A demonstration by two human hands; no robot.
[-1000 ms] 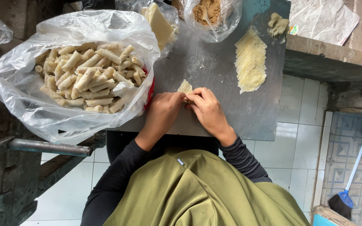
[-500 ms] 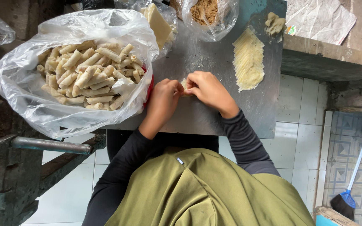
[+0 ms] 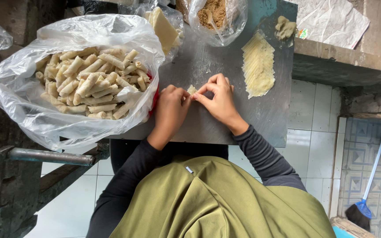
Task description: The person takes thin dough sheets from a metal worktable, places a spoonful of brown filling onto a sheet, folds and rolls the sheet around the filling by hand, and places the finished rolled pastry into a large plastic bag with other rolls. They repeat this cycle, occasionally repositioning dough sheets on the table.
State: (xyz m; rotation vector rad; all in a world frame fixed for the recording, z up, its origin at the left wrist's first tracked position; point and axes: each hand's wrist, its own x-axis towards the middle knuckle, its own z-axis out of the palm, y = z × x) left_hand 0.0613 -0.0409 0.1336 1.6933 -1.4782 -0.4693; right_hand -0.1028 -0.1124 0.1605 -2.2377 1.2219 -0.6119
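Observation:
On the grey metal table [image 3: 261, 119] my left hand [image 3: 171, 107] and my right hand [image 3: 217, 101] meet over a small pale dough wrapper [image 3: 192, 89]. Fingertips of both hands pinch it; most of the wrapper is hidden under them. Left of my hands, a clear plastic bag [image 3: 36, 119] lined over a red basin holds several rolled pale pastry sticks [image 3: 91, 83]. A stack of thin pale wrappers [image 3: 258, 65] lies on the table beyond my right hand.
At the table's far edge are a bag of brown crumbly filling [image 3: 217, 11] with a spoon, a bag of yellowish sheets [image 3: 164, 28] and a dough lump [image 3: 285, 27]. Crumpled paper [image 3: 331, 20] lies far right. A metal bar [image 3: 51, 156] sits lower left, a broom [image 3: 367, 194] lower right.
Both hands have slid away from my body, further onto the table, and closed tighter around the wrapper, which now shows less between the fingers.

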